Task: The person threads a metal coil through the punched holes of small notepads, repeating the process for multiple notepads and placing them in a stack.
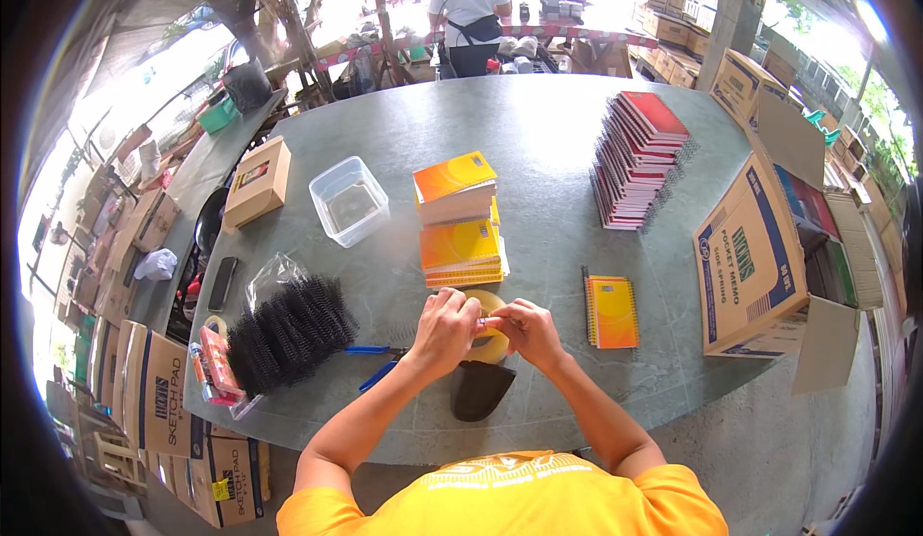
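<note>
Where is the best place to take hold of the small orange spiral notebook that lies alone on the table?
Grip the orange spiral notebook by its right long edge, coming from the right. It lies flat, its wire spiral runs down the left edge, and the table on its right is bare.

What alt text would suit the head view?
Both hands, left hand and right hand, pick at a roll of clear tape over a grey-green table. Stacks of orange notebooks lie beyond; black spiral bindings lie left.
</note>
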`<action>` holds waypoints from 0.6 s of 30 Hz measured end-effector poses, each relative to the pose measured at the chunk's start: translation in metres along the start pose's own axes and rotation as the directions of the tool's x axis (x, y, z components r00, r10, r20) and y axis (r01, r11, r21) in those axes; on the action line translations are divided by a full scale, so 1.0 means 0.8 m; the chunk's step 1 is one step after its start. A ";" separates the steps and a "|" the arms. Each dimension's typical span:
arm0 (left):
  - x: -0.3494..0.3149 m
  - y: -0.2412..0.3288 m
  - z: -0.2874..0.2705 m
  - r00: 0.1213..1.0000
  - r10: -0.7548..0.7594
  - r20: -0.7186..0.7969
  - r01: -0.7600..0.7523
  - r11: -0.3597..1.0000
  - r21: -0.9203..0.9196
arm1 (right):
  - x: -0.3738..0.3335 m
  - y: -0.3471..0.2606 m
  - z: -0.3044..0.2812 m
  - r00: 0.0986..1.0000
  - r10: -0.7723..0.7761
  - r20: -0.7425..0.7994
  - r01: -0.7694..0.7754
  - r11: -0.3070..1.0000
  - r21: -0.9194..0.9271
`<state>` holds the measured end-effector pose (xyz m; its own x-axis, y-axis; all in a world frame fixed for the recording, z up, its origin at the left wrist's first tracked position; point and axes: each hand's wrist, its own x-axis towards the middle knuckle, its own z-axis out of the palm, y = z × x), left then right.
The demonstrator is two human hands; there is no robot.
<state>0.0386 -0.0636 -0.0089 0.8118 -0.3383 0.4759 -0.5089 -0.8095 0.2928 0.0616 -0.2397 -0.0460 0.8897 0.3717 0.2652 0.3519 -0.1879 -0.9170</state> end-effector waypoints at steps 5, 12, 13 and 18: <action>-0.006 -0.010 -0.003 0.999 -0.005 0.035 0.003 0.998 0.064 | 0.000 -0.005 0.006 0.993 0.069 -0.099 -0.050 0.982 0.183; 0.001 -0.002 -0.005 0.996 -0.041 0.076 0.035 0.996 0.082 | 0.005 -0.004 -0.005 0.982 0.188 0.021 -0.189 0.971 0.148; -0.001 -0.002 -0.005 1.000 -0.017 0.020 0.016 0.997 0.075 | 0.004 -0.007 -0.005 0.974 0.226 0.020 -0.225 0.955 0.193; 0.000 -0.009 -0.001 0.976 -0.055 0.210 0.032 0.993 0.114 | 0.004 0.012 0.001 0.991 0.126 -0.052 -0.105 0.950 0.294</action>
<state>0.0421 -0.0572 -0.0100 0.8808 -0.3860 0.2744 -0.4468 -0.8694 0.2112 0.0672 -0.2398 -0.0540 0.9408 0.2971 0.1630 0.1552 0.0499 -0.9866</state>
